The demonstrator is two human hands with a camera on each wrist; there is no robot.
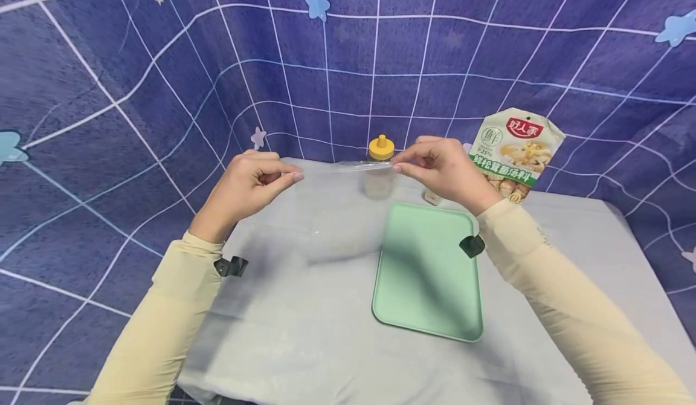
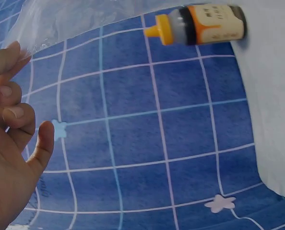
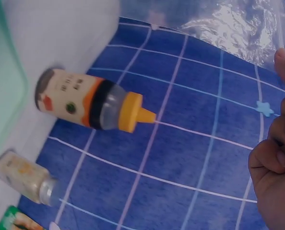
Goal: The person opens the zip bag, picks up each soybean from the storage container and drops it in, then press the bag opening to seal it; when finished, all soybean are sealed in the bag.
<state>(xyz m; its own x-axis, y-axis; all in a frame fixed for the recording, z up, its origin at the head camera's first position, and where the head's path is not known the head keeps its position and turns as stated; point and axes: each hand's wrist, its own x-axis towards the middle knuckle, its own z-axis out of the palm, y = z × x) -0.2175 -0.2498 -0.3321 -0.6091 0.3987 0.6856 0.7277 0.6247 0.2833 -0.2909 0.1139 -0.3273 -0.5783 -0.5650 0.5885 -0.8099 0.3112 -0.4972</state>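
A clear plastic bag [image 1: 348, 230] hangs over the table, stretched between the two hands. My left hand [image 1: 247, 181] pinches its upper left corner between thumb and forefinger. At the opposite upper corner, my right hand [image 1: 440, 166] grips the edge in the same way. Both wrist views catch part of the shiny film, close to the left fingertips [image 2: 13, 50] and the right fingertips [image 3: 282, 56]. Behind the bag stands a squeeze bottle [image 1: 382, 147] with a yellow nozzle cap, its lower part seen through the plastic.
A light green tray [image 1: 429, 272] lies on the white-covered table [image 1: 283, 332], right of the bag. Near the right hand stand a small shaker jar [image 3: 27, 177] and a seasoning packet [image 1: 516, 151]. A blue gridded cloth [image 1: 348, 48] hangs behind.
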